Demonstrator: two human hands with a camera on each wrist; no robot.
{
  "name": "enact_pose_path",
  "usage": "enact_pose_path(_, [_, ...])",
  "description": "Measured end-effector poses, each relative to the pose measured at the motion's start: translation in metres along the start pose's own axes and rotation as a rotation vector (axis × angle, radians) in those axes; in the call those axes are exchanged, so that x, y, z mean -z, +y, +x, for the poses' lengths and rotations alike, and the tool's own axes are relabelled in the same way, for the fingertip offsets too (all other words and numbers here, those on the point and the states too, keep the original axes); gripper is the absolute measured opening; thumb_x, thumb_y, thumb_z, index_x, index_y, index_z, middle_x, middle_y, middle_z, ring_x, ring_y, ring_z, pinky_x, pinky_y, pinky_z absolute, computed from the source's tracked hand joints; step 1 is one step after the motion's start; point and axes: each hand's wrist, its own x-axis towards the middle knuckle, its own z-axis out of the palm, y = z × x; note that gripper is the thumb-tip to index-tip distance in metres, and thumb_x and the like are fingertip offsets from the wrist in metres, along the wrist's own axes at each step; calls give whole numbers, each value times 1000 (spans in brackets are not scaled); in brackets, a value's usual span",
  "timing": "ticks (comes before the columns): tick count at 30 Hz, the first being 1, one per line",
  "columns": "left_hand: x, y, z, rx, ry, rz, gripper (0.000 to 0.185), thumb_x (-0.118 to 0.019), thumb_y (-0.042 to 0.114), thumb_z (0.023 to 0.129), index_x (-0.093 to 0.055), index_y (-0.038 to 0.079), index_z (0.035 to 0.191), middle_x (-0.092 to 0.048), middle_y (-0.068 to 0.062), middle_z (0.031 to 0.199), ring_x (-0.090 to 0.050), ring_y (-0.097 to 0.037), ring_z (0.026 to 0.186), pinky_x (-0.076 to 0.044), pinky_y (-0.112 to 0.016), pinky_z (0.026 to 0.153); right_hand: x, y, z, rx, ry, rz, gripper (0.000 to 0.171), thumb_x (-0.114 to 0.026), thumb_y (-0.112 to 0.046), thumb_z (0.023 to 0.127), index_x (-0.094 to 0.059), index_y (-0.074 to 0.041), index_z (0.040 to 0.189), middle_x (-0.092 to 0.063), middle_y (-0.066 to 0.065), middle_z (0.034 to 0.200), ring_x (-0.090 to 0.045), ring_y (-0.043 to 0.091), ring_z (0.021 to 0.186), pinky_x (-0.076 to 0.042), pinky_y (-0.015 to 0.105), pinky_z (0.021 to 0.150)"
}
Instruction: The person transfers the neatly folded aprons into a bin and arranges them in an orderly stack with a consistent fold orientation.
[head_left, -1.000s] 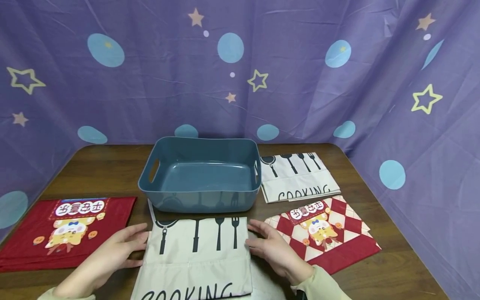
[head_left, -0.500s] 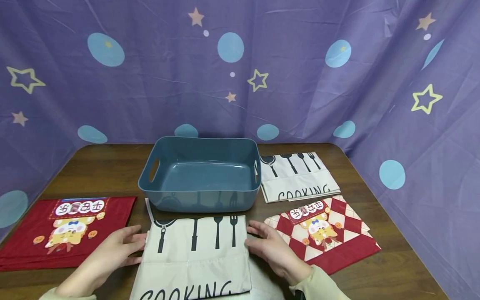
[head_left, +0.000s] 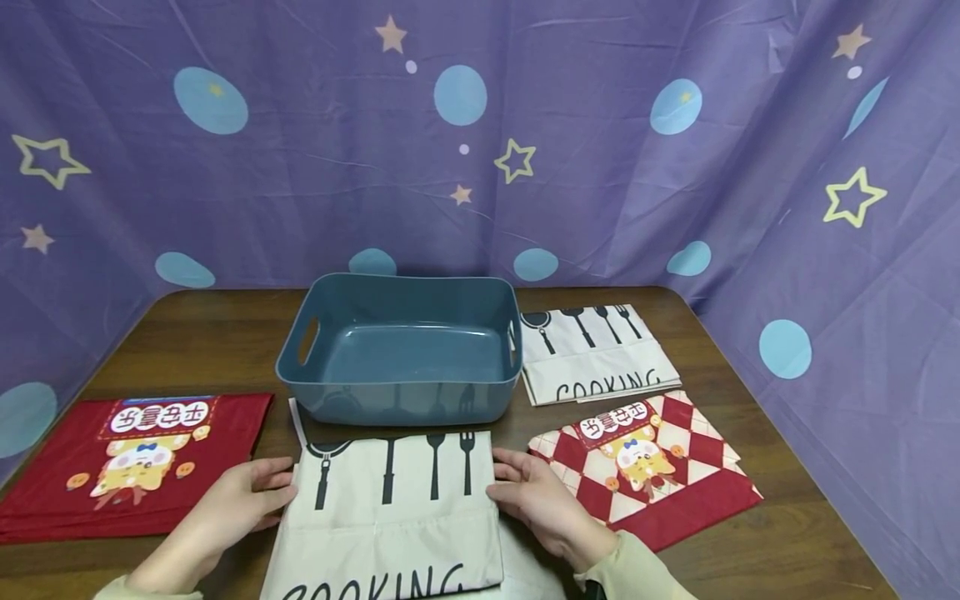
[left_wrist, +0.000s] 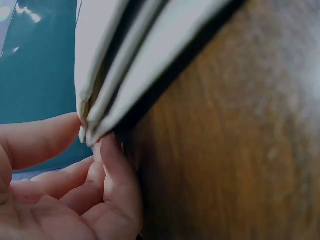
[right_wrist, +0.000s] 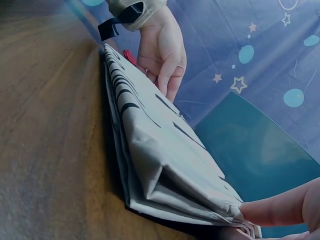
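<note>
A folded cream cloth (head_left: pixel 390 508) printed with black utensils and "COOKING" lies on the wooden table (head_left: pixel 202 333) at the near edge, in front of a blue plastic basket (head_left: pixel 397 392). My left hand (head_left: pixel 225 508) rests at its left edge, thumb and fingertips touching the stacked layers (left_wrist: pixel 150 60). My right hand (head_left: pixel 543 504) rests at the right edge, a fingertip (right_wrist: pixel 285 207) against the cloth's corner (right_wrist: pixel 165 150). Across the cloth, the right wrist view shows the left hand (right_wrist: pixel 162 55) with straight fingers. The basket holds nothing.
A folded red cloth with a cartoon print (head_left: pixel 127 458) lies at the left. A red-and-white checked one (head_left: pixel 660 467) lies at the right, a second "COOKING" cloth (head_left: pixel 592 354) behind it. A purple star-patterned curtain (head_left: pixel 480 167) surrounds the table.
Both hands have drawn in slightly against the cloth's side edges. The cloth has shifted a little toward me.
</note>
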Motion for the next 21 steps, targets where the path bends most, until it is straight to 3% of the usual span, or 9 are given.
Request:
enact_pose_path(8, [-4,-1,-1,-26,61,42,50,-64,10,94,-47,-19,132,-64,-23,108,-62,-15,89,-61,-42,80,-1,2,-1,-1,18,7,64,-55,6,91,-25,16,147,-61,22,130,-63,13,104,-54,28,90])
enact_pose_path(16, [-4,-2,-1,-20,45,37,53,-63,14,97,-44,-17,135,-59,-29,116,-63,-20,93,-60,-44,81,-3,1,0,-11,45,17,63,-56,6,90,-29,13,147,-64,17,126,-65,13,99,-56,29,86])
enact_pose_path(21, [-6,-2,-2,-18,25,-11,58,-62,17,98,-38,-17,138,-59,-32,120,-65,-21,94,-61,-45,79,-3,0,-1,-25,51,3,63,-57,4,90,-31,9,147,-64,15,127,-66,13,90,-57,27,70])
